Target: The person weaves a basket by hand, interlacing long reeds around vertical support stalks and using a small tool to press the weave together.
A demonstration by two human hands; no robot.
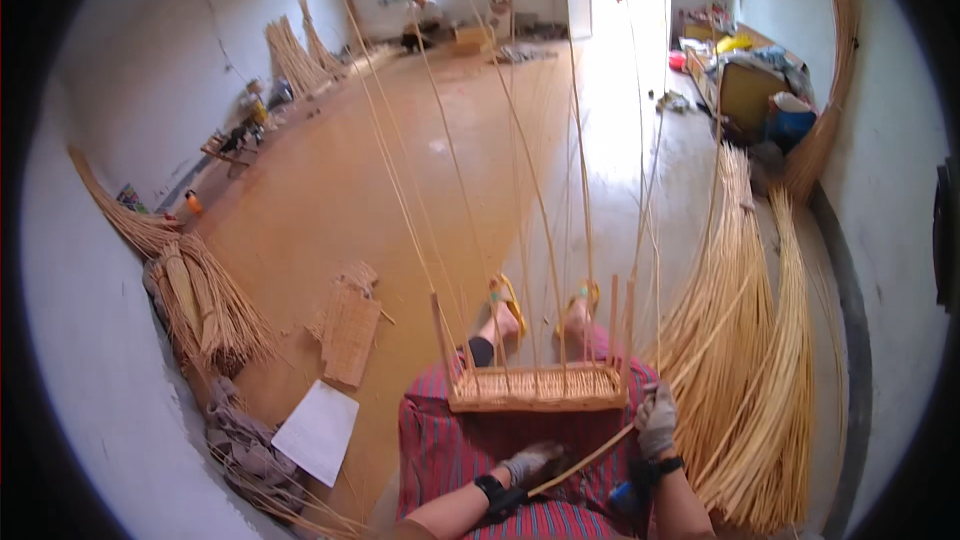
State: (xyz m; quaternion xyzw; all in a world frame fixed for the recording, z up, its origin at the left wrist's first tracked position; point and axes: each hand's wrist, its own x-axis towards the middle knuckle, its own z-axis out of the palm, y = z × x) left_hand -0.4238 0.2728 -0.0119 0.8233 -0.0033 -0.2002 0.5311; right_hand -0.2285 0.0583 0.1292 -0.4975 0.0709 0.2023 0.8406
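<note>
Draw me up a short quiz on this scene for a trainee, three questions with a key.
1. Multiple choice: where does the white sheet lie?
A) Across the person's knees
B) On the floor, to the person's left
C) Inside the woven basket

2. True or false: the left hand and the right hand are both bare, without gloves.

3. Fill in the missing word: the woven basket sits over the person's ____, above a striped cloth.

Key: 1. B; 2. False, both are gloved; 3. lap.
</note>
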